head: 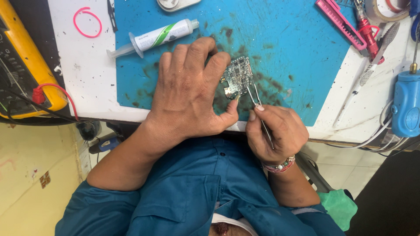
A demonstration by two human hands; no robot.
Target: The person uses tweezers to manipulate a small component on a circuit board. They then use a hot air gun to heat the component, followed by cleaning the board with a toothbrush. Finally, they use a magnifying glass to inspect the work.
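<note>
A small green circuit board [237, 78] lies on a stained blue work mat [280, 48]. My left hand [190, 89] rests palm down on the mat, its fingertips pressing the board's left edge and its thumb near the lower corner. My right hand [275, 131] is closed on metal tweezers [255, 97], whose tips touch the board's right side. A beaded bracelet sits on my right wrist.
A syringe [151, 37] of paste lies at the mat's top left, beside a pink rubber band [87, 22]. A yellow multimeter [24, 70] with leads stands far left. A pink comb-like tool [341, 24], red-handled tool, tape roll and blue device [406, 102] crowd the right.
</note>
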